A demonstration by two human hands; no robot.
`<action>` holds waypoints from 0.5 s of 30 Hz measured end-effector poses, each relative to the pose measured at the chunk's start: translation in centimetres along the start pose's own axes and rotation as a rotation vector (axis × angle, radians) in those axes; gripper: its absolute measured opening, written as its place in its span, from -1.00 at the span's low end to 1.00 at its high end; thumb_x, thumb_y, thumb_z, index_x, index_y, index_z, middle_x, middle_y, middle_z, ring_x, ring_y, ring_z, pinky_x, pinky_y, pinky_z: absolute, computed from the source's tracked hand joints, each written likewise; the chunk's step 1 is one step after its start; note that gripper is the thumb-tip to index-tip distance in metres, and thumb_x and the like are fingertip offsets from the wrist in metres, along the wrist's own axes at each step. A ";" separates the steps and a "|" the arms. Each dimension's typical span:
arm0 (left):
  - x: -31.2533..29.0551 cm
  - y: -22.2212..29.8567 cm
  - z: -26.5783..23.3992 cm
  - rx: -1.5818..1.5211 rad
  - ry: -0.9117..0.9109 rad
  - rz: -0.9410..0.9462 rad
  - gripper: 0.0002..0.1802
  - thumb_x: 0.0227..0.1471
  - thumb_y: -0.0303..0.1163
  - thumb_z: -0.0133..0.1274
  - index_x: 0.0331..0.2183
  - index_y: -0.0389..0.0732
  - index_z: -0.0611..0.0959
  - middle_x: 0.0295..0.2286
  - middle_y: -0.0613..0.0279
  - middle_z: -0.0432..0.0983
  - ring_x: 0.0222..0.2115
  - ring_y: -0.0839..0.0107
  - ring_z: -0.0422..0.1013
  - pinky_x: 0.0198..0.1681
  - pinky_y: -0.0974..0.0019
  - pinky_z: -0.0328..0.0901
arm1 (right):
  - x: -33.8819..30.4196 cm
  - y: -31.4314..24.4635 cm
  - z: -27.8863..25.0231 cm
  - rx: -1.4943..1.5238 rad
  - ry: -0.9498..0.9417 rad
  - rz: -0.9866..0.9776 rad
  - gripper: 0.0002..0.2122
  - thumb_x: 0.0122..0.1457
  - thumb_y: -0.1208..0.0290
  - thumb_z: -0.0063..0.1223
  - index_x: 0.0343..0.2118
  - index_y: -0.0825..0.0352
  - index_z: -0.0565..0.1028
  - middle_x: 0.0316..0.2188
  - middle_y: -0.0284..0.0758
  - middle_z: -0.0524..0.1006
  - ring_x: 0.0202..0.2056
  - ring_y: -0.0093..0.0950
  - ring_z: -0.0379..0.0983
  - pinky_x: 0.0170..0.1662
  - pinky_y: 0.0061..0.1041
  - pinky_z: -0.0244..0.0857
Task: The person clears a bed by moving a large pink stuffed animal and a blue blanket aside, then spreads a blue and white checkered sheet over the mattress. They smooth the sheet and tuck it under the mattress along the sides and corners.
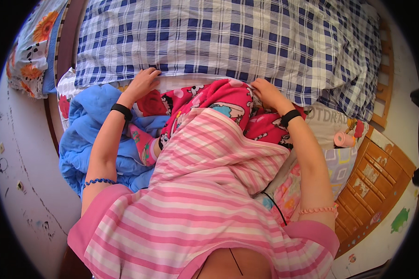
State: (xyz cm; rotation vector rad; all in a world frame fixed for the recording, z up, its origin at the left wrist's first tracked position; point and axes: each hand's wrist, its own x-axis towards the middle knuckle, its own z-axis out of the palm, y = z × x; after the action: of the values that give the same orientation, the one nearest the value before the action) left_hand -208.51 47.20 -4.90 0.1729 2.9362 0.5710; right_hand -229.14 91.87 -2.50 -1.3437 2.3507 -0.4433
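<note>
Fingers point(152, 71) of a seated person's left hand point(143, 80) extend forward, close together, onto the near hem of a blue-and-white checked sheet point(209, 39), while the right hand point(270, 96), its fingers bent, meets the same hem farther right, seen from the head camera. Whether either hand pinches the cloth cannot be told. The sheet lies across the bed beyond the hands, its visible length running left to right, its hem facing the person; the far edge is out of view. Between the forearms, bent legs in bright pink printed trousers point(228, 100) rise just short of the hem. A rumpled blue quilt point(91, 130) crowds the left forearm, beside a pink sock point(143, 145). At right, a pink cylindrical object point(343, 139) rests on the bedding near a worn wooden panel point(375, 181); a slatted wooden rail point(384, 83) stands past the sheet's right side.
</note>
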 end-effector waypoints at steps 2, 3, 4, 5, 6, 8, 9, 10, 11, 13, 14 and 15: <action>-0.2 -0.1 0.8 0.051 -0.044 -0.079 -0.58 0.06 -0.32 -0.04 -0.01 -0.14 0.38 -0.05 0.07 0.28 -0.02 0.09 0.26 0.12 -0.12 0.00 | -0.2 0.0 1.0 -0.007 0.041 0.004 -0.80 0.06 0.48 -0.04 -0.21 0.28 0.43 -0.26 -0.23 0.40 -0.17 -0.19 0.36 -0.14 -0.32 0.30; -0.2 -0.2 1.2 0.076 -0.003 -0.092 -0.58 0.07 -0.29 -0.05 -0.01 -0.13 0.38 -0.04 0.07 0.28 -0.01 0.10 0.25 0.13 -0.14 -0.01 | -0.4 -0.2 1.5 -0.048 0.068 0.048 -0.78 0.06 0.48 -0.05 -0.19 0.26 0.43 -0.25 -0.24 0.40 -0.16 -0.21 0.36 -0.12 -0.33 0.30; -0.4 -0.1 1.7 0.101 0.039 -0.103 -0.59 0.09 -0.25 -0.07 -0.01 -0.13 0.39 -0.03 0.07 0.27 0.00 0.11 0.24 0.14 -0.16 -0.03 | -0.5 -0.3 2.0 -0.076 0.097 0.056 -0.76 0.06 0.49 -0.06 -0.17 0.25 0.43 -0.23 -0.25 0.40 -0.15 -0.22 0.36 -0.11 -0.34 0.30; -0.3 0.0 2.2 0.121 0.094 -0.094 -0.59 0.10 -0.22 -0.08 -0.02 -0.12 0.39 -0.02 0.07 0.27 0.02 0.12 0.23 0.14 -0.18 -0.05 | -0.6 -0.5 2.3 -0.097 0.121 0.059 -0.74 0.06 0.49 -0.07 -0.14 0.24 0.43 -0.22 -0.26 0.40 -0.13 -0.23 0.37 -0.10 -0.35 0.30; -0.5 -0.1 2.7 0.143 0.095 -0.120 -0.58 0.11 -0.19 -0.11 -0.01 -0.10 0.40 -0.01 0.06 0.26 0.03 0.13 0.22 0.15 -0.18 -0.06 | -0.6 -0.7 2.7 -0.116 0.119 0.086 -0.72 0.06 0.50 -0.08 -0.13 0.23 0.43 -0.21 -0.27 0.40 -0.12 -0.23 0.36 -0.09 -0.35 0.30; -0.3 -0.1 3.4 0.178 0.118 -0.143 -0.56 0.14 -0.12 -0.16 0.01 -0.07 0.41 0.01 0.05 0.25 0.05 0.16 0.21 0.16 -0.16 -0.08 | -0.5 -1.0 3.1 -0.152 0.135 0.169 -0.69 0.06 0.51 -0.10 -0.09 0.22 0.42 -0.18 -0.28 0.40 -0.10 -0.24 0.36 -0.07 -0.36 0.29; -0.2 -0.1 3.6 0.187 0.129 -0.140 -0.55 0.14 -0.10 -0.18 0.02 -0.06 0.41 0.01 0.04 0.25 0.05 0.17 0.20 0.16 -0.16 -0.07 | -0.4 -1.2 3.1 -0.179 0.119 0.143 -0.70 0.05 0.52 -0.10 -0.10 0.22 0.42 -0.17 -0.28 0.40 -0.10 -0.24 0.36 -0.07 -0.36 0.29; 0.1 -0.1 3.8 0.200 0.136 -0.147 -0.54 0.14 -0.08 -0.19 0.03 -0.05 0.41 0.02 0.03 0.25 0.06 0.18 0.20 0.16 -0.15 -0.07 | -0.3 -1.3 3.2 -0.219 0.136 0.157 -0.70 0.05 0.52 -0.11 -0.10 0.23 0.42 -0.16 -0.27 0.40 -0.10 -0.25 0.36 -0.07 -0.35 0.29; 0.2 -0.2 3.9 0.223 0.144 -0.178 -0.52 0.14 -0.06 -0.21 0.03 -0.05 0.42 0.02 0.03 0.25 0.06 0.18 0.19 0.16 -0.14 -0.06 | -0.1 -1.5 3.2 -0.251 0.129 0.159 -0.70 0.05 0.53 -0.11 -0.11 0.23 0.43 -0.16 -0.27 0.40 -0.10 -0.25 0.37 -0.07 -0.35 0.29; 1.0 -0.1 3.7 0.236 0.143 -0.168 -0.53 0.13 -0.06 -0.19 -0.01 -0.08 0.47 -0.03 0.04 0.31 0.04 0.18 0.20 0.14 -0.12 -0.02 | 0.4 -1.6 2.9 -0.269 0.069 0.192 -0.71 0.05 0.52 -0.12 -0.12 0.25 0.42 -0.17 -0.24 0.42 -0.12 -0.24 0.37 -0.07 -0.35 0.29; 1.4 0.0 3.4 0.259 0.124 -0.163 -0.53 0.12 -0.08 -0.17 -0.02 -0.10 0.48 -0.06 0.05 0.33 0.02 0.18 0.22 0.12 -0.09 0.01 | 0.6 -1.6 2.7 -0.251 0.050 0.135 -0.72 0.06 0.52 -0.12 -0.13 0.26 0.42 -0.18 -0.23 0.43 -0.12 -0.23 0.38 -0.08 -0.34 0.29; 1.7 0.2 3.1 0.282 0.091 -0.155 -0.54 0.10 -0.10 -0.16 -0.03 -0.11 0.49 -0.09 0.06 0.35 0.00 0.18 0.24 0.11 -0.05 0.04 | 1.0 -1.6 2.5 -0.163 0.034 0.146 -0.73 0.06 0.51 -0.13 -0.14 0.27 0.43 -0.19 -0.22 0.44 -0.13 -0.22 0.38 -0.08 -0.33 0.29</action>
State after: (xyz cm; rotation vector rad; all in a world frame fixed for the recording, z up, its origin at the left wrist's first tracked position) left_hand -209.70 48.70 -7.86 -0.0528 3.0700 0.1460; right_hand -227.21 90.07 -4.16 -1.2299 2.5387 -0.2366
